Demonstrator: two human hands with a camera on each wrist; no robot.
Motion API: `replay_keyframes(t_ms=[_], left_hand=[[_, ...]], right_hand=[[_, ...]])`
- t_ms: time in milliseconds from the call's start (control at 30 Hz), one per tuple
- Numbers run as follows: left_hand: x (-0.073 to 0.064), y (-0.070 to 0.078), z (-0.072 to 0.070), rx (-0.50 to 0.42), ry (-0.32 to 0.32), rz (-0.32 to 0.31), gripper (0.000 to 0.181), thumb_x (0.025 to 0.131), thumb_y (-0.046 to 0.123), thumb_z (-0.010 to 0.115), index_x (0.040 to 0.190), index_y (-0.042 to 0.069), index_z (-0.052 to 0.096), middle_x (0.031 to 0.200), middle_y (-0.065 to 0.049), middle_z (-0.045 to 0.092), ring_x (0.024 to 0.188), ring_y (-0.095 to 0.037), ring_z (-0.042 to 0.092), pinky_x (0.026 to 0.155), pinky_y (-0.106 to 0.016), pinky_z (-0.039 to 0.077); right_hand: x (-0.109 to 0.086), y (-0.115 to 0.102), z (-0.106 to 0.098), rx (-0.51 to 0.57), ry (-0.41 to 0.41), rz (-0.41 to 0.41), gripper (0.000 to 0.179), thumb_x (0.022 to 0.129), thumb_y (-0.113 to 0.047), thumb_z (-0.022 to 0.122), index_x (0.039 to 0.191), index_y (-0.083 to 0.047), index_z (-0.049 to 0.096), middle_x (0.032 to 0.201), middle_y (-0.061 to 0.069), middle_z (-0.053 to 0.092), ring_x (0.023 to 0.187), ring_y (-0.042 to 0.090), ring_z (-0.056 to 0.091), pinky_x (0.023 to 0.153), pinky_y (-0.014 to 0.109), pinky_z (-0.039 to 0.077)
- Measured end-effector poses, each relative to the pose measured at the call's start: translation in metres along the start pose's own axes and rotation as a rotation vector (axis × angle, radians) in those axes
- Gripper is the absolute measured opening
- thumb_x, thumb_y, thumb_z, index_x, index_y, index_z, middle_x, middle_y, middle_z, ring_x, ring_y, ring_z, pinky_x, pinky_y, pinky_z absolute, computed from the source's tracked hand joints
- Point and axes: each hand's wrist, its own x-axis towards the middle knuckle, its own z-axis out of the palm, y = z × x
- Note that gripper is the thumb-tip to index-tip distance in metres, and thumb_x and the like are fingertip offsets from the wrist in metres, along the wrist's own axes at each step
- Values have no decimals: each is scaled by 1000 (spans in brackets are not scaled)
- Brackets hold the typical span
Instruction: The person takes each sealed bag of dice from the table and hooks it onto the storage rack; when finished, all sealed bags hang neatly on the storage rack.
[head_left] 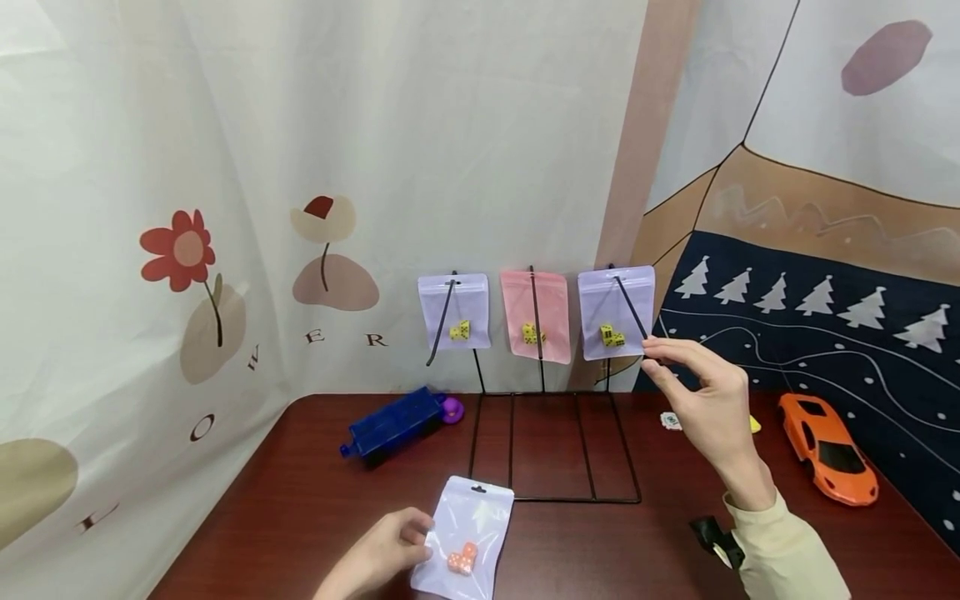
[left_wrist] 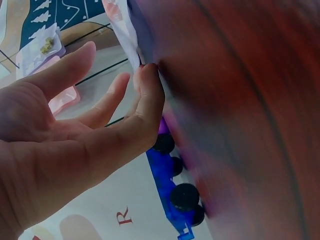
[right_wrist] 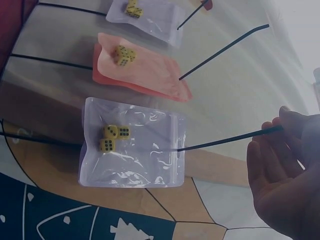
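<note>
My right hand (head_left: pixel 708 400) pinches the tip of the right-hand black hook (right_wrist: pixel 230 139) of a wire rack (head_left: pixel 555 500) between thumb and fingers. On that hook hangs a lilac zip bag (right_wrist: pixel 135 167) with yellow dice. A pink bag (head_left: pixel 536 292) and another lilac bag (head_left: pixel 435 304), both with yellow dice, hang on the middle and left hooks. Low in the head view, a lilac bag (head_left: pixel 476 517) holding orange dice (head_left: pixel 462 558) is beside my left hand (head_left: pixel 386 550). The left fingertips (left_wrist: pixel 150 75) touch its edge, with the thumb held apart.
A blue toy vehicle (head_left: pixel 393 425) with black wheels and a purple end piece (head_left: pixel 452 409) sits left of the rack. To the right are an orange toy car (head_left: pixel 828 450), a small white piece (head_left: pixel 670 421) and a black object (head_left: pixel 708 533) near the right sleeve.
</note>
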Motion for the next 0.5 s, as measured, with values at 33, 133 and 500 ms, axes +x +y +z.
replay_keyframes(t_ms=[33,133,500], left_hand=[[0,0,0,-10,-1,-1,25,80,1,68,103,-4,62,88,-7,62,82,-24,59,66,-39,56],[0,2,1,-43,-3,-12,25,79,-2,67,103,-4,62,86,-6,60,80,-22,57,65,-37,55],[0,5,3,-57,34,90,27,75,-6,69,100,-1,64,88,-8,61,79,-22,60,63,-30,55]], right_hand=[[0,0,0,0,0,1,33,69,19,74,97,1,73,100,12,69,98,7,61,88,15,48],[0,0,0,2,-3,7,32,70,18,74,97,1,72,101,11,69,98,7,61,88,15,48],[0,1,-1,7,1,2,34,69,19,74,97,0,73,101,12,69,96,6,61,87,15,49]])
